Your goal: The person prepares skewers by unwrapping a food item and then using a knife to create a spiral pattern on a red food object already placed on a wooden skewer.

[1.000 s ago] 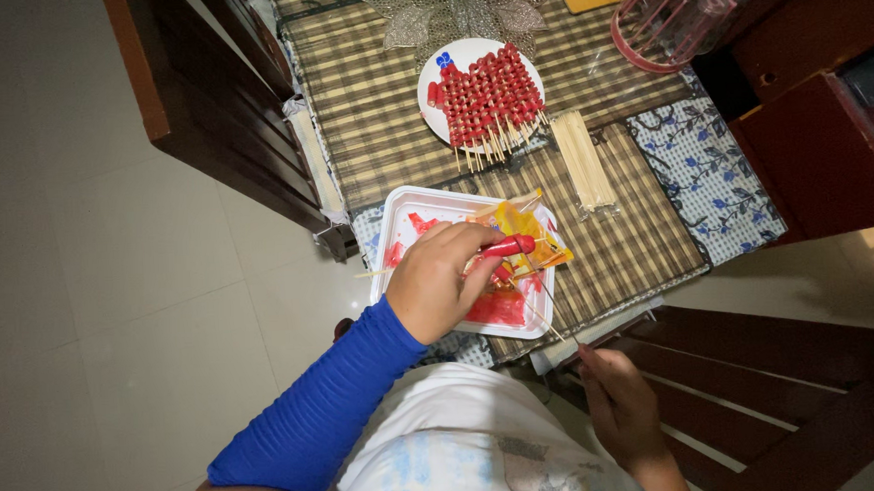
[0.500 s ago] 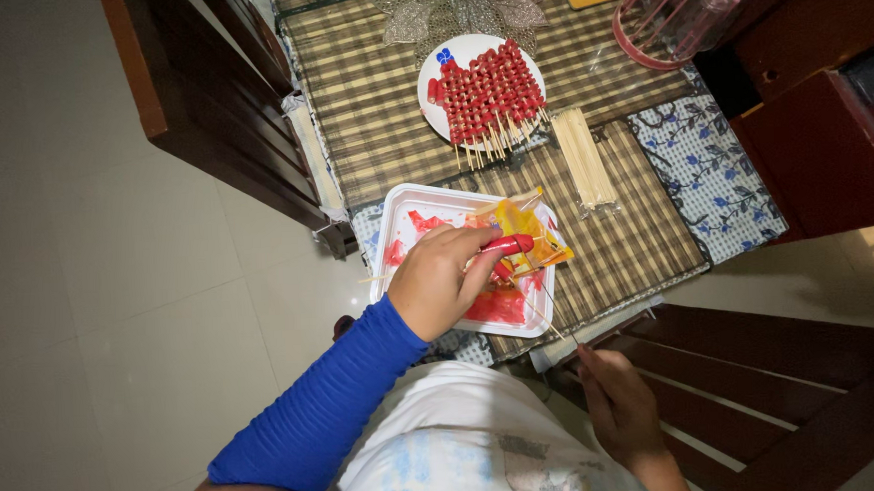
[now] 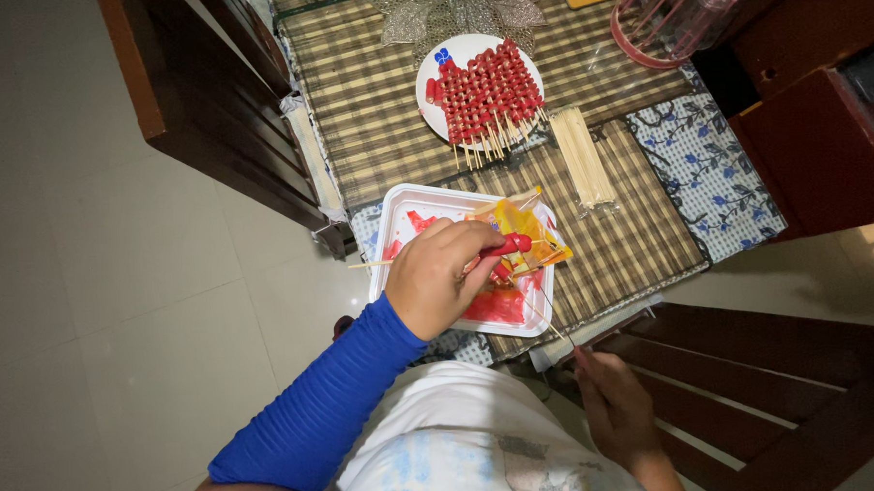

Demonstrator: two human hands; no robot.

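Left hand (image 3: 438,279) pinches a red sausage piece (image 3: 512,244) over the white tray (image 3: 397,210) at the table's near edge; a slip drops it. Right hand (image 3: 612,404) loosely curled around a thin skewer (image 3: 546,314).

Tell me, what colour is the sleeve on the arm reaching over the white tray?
Bright blue, ribbed sleeve; the head view shows it.

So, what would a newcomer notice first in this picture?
The round white plate stacked with red skewers at the table's far side draws the eye first. Nearer, the left hand in a blue sleeve holds a red sausage piece over a white tray.
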